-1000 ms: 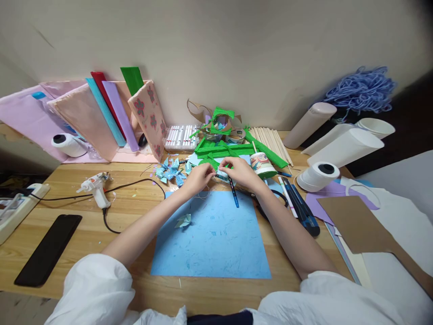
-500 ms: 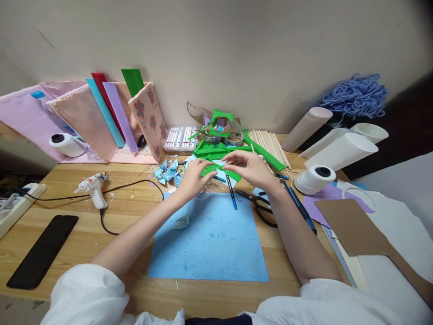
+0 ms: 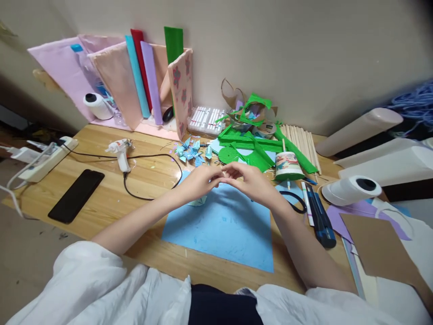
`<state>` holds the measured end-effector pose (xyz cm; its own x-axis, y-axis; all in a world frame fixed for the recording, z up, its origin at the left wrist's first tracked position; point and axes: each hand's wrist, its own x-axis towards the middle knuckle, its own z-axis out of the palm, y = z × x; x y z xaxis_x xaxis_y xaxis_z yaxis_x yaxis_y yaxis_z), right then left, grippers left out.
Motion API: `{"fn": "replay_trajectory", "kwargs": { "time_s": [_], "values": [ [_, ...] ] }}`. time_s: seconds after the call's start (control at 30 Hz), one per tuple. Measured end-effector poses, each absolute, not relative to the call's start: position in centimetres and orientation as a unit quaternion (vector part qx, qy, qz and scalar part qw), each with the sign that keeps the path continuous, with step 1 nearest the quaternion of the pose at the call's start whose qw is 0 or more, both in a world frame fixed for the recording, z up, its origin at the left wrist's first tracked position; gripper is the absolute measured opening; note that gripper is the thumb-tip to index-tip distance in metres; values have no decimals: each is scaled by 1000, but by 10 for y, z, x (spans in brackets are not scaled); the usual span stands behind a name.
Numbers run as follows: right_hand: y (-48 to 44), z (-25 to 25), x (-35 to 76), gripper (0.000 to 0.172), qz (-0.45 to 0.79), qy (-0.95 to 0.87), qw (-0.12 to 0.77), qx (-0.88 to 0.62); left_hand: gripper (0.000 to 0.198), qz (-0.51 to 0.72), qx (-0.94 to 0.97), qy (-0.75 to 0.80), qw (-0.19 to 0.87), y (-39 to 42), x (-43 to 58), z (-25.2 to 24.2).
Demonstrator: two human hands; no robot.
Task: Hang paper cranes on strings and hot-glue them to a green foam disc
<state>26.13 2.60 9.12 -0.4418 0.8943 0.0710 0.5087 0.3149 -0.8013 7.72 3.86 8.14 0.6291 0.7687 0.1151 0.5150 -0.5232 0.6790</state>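
Observation:
My left hand [image 3: 202,179] and my right hand [image 3: 251,178] meet at the fingertips above the far part of a blue sheet [image 3: 219,239]. The fingers of both are bent and pinched together. Whatever lies between them is too small or too hidden to name. Beneath my left wrist, a pale green folded paper piece [image 3: 198,201] rests on the sheet. Just beyond the hands are green paper strips [image 3: 253,142] and blue folded paper pieces [image 3: 191,151]. Scissors [image 3: 293,201] lie beside my right wrist, mostly covered by it.
To the left lie a glue gun [image 3: 121,153] with its black cord and a phone [image 3: 76,195]. Markers [image 3: 206,118] and wooden sticks [image 3: 301,142] are at the back. A decorated paper cup [image 3: 288,164], a utility knife [image 3: 323,219] and a thread spool [image 3: 352,190] stand or lie to the right.
My hands have come together; a gap separated them before, with fine strands near the fingers. The view has turned, shifting the table's contents, and the decorated cup now shows beyond my right hand.

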Motion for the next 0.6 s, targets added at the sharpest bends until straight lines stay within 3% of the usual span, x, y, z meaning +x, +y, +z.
{"fn": "replay_trajectory", "kwargs": {
  "time_s": [0.2, 0.37, 0.5, 0.6],
  "values": [
    [21, 86, 255, 11, 323, -787, 243, -467, 18, 189, 859, 371, 297, 29, 62, 84],
    [18, 89, 251, 14, 335, -775, 266, -465, 18, 213, 838, 385, 322, 20, 50, 84],
    [15, 86, 242, 40, 417, -742, 287, -440, 17, 227, 837, 369, 335, 19, 52, 85],
    [13, 83, 241, 28, 416, -740, 277, -451, 18, 220, 846, 363, 323, 21, 56, 86]
  ]
}}
